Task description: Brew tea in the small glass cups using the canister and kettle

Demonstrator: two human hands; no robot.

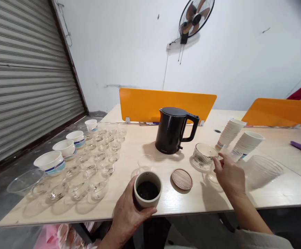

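Observation:
My left hand (pixel 129 209) wraps round a pale ceramic canister (pixel 138 192) with dark, loose contents like tea leaves (pixel 147 191), its open mouth tilted toward me. Its body stays just above the table's front edge. Right of it lies a round wooden lid (pixel 182 179). My right hand (pixel 229 173) is closed in a pinch at the right rim of a ribbed glass bowl (pixel 204 157); what is between the fingertips I cannot make out. Below those fingers is a clear plastic cup (pixel 212 177), partly hidden. Another clear cup (pixel 145 162) stands behind the canister.
A black electric kettle (pixel 171 131) stands mid-table before an orange divider (pixel 145 102). On the left are several clear cups (pixel 98 190) with dark bits inside, and white paper bowls (pixel 49 162). Stacked paper cups (pixel 248 143) and stacked clear cups (pixel 263 171) stand right.

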